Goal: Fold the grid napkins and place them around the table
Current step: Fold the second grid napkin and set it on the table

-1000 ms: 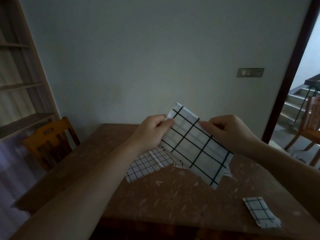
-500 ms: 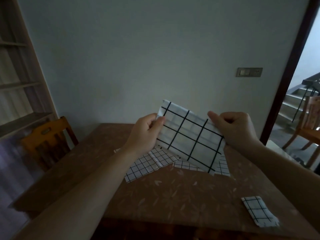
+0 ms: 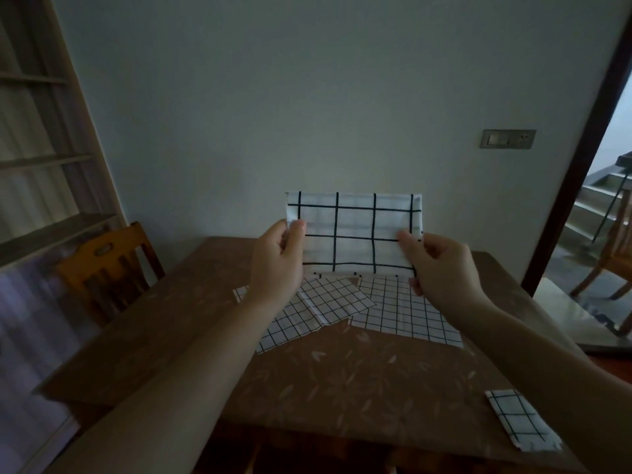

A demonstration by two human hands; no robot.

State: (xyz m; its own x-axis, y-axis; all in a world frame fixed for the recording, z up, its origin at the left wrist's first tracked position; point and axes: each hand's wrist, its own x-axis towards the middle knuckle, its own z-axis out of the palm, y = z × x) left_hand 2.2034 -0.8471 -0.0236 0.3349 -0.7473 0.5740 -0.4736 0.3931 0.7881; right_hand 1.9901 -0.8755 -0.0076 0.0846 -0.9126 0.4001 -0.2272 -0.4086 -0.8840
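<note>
A large-grid napkin [image 3: 355, 230] is being held upright in the air above the far half of the surface [image 3: 342, 384], spread flat between both hands and facing the camera. Its left edge is being pinched by the left hand [image 3: 278, 265], thumb in front and fingers [image 3: 297, 227] curled behind the cloth; its right edge is being gripped the same way by the right hand [image 3: 441, 268]. It appears to be already doubled over — a second layer is showing faintly through the cloth — so a further fold is probably still being worked on, though that is being judged, not seen.

Just below the held napkin, two small-grid napkins are lying open on the surface: one [image 3: 307, 313] rumpled and angled toward the left, the other [image 3: 403, 309] flatter and to the right, the left one's corner overlapping it. Neither is being touched, and both are being counted as still to be folded.

Well apart from the held napkin, at the near right corner of the surface, one folded napkin [image 3: 521, 425] is lying as a small rectangle — apparently finished and placed. By this reckoning one napkin is done, one is being folded, and two are waiting, with their placing around the surface also left.
</note>
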